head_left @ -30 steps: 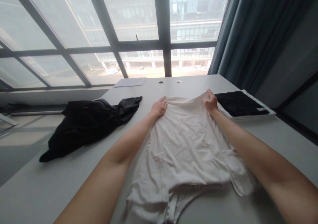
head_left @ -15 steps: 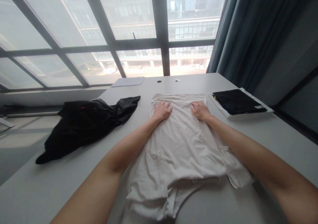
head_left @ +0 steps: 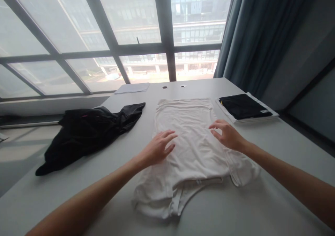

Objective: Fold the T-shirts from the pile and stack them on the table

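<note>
A white T-shirt lies spread on the table, its hem at the far end and its neckline toward me. Small wrinkles run across its body, and the sleeves lie loosely out to either side. Over its left edge is my left hand, fingers apart and holding nothing. My right hand hovers by the right edge with its thumb and fingers parted, also without anything in it. Both hands appear lifted a little off the fabric.
On the left, a crumpled black garment hangs near the edge of the white table. Folded black clothing rests on folded white cloth at the right. Papers lie at the back, before the window; a curtain hangs right.
Both hands have come off the far part of the shirt and drawn back toward me. Its far portion now lies uncovered. The view has shifted slightly.
</note>
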A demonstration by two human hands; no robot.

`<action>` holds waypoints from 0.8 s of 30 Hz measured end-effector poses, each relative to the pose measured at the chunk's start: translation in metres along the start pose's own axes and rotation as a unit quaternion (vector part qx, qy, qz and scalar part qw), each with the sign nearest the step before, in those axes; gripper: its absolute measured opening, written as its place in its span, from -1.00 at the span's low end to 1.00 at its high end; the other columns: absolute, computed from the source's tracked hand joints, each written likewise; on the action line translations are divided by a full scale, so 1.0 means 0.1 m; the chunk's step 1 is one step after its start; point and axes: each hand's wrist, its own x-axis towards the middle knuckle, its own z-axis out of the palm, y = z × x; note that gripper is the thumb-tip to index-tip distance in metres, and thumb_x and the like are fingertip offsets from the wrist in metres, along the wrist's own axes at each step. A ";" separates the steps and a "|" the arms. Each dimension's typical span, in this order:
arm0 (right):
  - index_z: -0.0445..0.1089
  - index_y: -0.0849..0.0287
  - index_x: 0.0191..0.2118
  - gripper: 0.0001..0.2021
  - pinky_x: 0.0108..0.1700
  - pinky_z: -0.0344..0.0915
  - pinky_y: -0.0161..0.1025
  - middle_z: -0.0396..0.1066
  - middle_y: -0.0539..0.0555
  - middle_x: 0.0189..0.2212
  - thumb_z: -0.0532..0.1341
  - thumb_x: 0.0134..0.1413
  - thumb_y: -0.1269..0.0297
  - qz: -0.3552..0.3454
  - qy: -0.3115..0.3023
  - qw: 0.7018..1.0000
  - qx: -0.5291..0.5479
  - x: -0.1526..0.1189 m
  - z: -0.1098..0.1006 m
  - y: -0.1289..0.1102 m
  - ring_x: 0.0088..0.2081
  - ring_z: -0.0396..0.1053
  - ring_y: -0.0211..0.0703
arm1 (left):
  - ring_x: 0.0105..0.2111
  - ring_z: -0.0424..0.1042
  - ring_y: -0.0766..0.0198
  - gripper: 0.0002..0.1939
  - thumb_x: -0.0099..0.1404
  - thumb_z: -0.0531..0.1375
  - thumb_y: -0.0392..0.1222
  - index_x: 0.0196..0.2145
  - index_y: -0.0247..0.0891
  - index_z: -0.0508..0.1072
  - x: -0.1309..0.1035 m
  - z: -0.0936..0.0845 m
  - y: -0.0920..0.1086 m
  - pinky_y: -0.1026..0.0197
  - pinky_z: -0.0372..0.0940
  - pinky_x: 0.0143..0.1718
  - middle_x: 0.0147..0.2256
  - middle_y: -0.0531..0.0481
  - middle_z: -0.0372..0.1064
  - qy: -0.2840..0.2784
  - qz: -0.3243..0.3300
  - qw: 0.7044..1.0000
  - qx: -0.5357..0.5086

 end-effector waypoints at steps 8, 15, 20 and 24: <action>0.53 -0.13 -0.11 -0.77 -0.03 0.35 0.04 0.48 0.18 -0.16 0.32 0.08 0.08 0.013 -0.037 0.998 -0.039 -1.30 -0.26 -0.43 -0.09 0.42 0.14 | 0.24 0.26 0.07 -0.43 0.31 0.30 0.11 0.25 0.22 0.34 -1.08 -0.15 0.68 0.04 0.22 0.27 0.21 -0.03 0.34 -0.086 0.082 0.992 -0.039; 0.53 0.01 -0.18 -0.82 -0.08 0.31 0.00 0.52 0.16 -0.25 0.19 0.21 0.17 0.014 0.011 0.995 -0.103 -1.73 -0.22 -0.35 -0.15 0.43 0.10 | 0.13 0.34 0.02 -0.65 0.36 0.30 -0.01 0.08 0.02 0.47 -1.37 0.00 0.80 -0.04 0.28 0.17 0.07 -0.10 0.42 -0.015 0.141 0.990 0.023; 0.49 0.17 -0.29 -0.72 -0.19 0.37 -0.14 0.54 0.13 -0.35 0.18 0.16 0.07 0.148 0.145 0.971 0.117 -1.57 -0.36 -0.18 -0.30 0.45 -0.03 | -0.13 0.44 0.18 -0.85 0.47 0.11 -0.30 -0.18 -0.17 0.49 -1.35 0.03 0.79 0.11 0.36 -0.04 -0.11 -0.08 0.45 0.070 0.146 0.987 0.024; 0.44 0.17 -0.32 -0.76 -0.37 0.40 -0.23 0.45 0.04 -0.46 0.25 -0.07 0.11 0.291 0.294 0.854 0.315 -1.37 -0.59 0.02 -0.42 0.42 -0.14 | -0.13 0.43 0.22 -0.85 0.49 0.09 -0.28 -0.20 -0.19 0.46 -1.36 -0.08 0.83 0.17 0.35 -0.06 -0.12 -0.09 0.43 0.130 0.129 0.982 -0.055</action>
